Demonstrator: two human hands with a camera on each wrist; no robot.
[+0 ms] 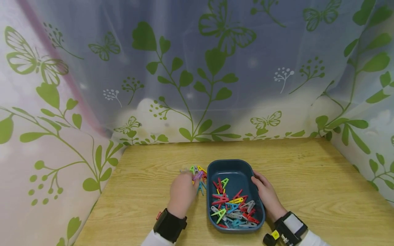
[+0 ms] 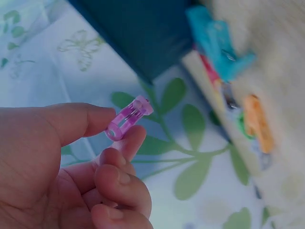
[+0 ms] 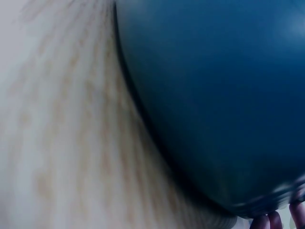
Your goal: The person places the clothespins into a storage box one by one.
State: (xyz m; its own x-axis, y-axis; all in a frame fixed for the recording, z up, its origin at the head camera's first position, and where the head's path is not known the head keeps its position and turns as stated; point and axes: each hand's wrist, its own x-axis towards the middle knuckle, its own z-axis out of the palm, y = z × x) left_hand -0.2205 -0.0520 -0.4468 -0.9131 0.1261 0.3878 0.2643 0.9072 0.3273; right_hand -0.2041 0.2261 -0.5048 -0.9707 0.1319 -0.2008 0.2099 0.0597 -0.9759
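Between its thumb and index finger, my left hand (image 1: 183, 193) pinches a small purple clothespin (image 2: 127, 118). The clothespin is raised over a little heap of colourful clothespins (image 1: 201, 188), just left of a dark blue plastic bin (image 1: 234, 163). My right hand (image 1: 269, 196) holds the bin's right side, its thumb at the rim and fingers on the outer wall. Fingertips (image 3: 275, 220) show against that wall in the right wrist view. Inside the bin lie many red, green, yellow, blue and grey clothespins (image 1: 235, 206), mostly toward the near end.
The bin stands on a wooden table (image 1: 147, 164). A curtain (image 1: 184, 85) printed with green leaves and butterflies hangs behind the table and along both sides. Dark bands with devices sit on both wrists, including the left wristband (image 1: 170, 225).
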